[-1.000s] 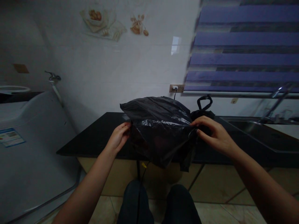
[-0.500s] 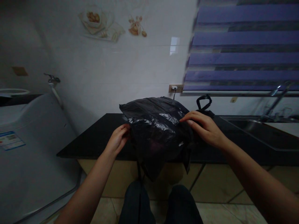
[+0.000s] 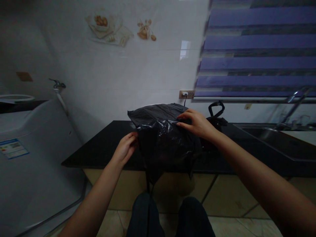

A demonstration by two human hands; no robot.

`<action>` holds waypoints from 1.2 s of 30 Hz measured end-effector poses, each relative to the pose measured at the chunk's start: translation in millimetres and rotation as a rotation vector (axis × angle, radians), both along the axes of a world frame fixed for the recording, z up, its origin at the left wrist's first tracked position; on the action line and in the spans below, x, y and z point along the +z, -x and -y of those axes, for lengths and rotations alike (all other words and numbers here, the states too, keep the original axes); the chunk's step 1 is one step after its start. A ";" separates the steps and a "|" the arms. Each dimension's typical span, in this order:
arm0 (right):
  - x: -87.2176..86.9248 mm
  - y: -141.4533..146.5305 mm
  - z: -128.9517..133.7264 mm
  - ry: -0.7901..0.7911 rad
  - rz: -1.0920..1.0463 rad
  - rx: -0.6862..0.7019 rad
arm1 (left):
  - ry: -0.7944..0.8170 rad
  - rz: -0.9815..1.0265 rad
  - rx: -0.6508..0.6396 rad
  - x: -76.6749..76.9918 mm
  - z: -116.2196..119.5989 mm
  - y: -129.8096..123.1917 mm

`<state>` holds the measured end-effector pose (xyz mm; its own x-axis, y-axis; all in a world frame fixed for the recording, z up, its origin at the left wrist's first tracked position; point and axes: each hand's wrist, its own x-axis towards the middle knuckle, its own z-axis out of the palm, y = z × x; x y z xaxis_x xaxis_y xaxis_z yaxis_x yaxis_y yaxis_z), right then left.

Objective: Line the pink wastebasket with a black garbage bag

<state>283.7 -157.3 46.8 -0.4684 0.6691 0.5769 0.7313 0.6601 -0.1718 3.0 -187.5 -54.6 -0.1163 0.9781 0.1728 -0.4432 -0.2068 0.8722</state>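
A black plastic bag (image 3: 168,144) lies draped over something on the dark countertop (image 3: 98,144), its lower part hanging past the front edge. What is under it is hidden, apart from a thin pale rim at the top. My left hand (image 3: 126,146) is at the bag's left side, fingers curled together against its edge; the fingertips are partly hidden. On the upper right of the bag rests my right hand (image 3: 196,123), thumb and fingers apart, touching the plastic.
Behind my right hand stands another black bag with a looped handle (image 3: 216,110). A sink (image 3: 271,138) with a faucet (image 3: 295,103) is at the right. A white appliance (image 3: 44,158) stands at the left. A plug sits in the wall socket (image 3: 187,94).
My right hand has moved left and slightly up across the bag. The bag's front has shifted, and its hanging lower corners sit a little higher and further left.
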 end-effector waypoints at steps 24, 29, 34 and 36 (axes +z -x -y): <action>1.2 -1.0 -1.6 0.018 -0.101 -0.019 | 0.031 0.022 -0.004 5.1 7.3 -1.7; -1.4 -5.7 -2.2 0.036 -0.148 -0.021 | 0.038 0.023 0.000 7.1 8.9 -2.4; -5.0 -10.7 -4.0 0.031 -0.201 -0.028 | 0.047 0.045 0.009 6.5 8.9 -2.1; -6.1 -12.8 -4.5 0.035 -0.215 -0.030 | 0.041 0.049 -0.001 6.0 8.5 -2.0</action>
<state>296.5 -152.8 40.7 -0.3167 0.7023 0.6375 0.6948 0.6293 -0.3481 4.9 -196.1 -48.7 -0.1226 0.9843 0.1267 -0.4862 -0.1709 0.8570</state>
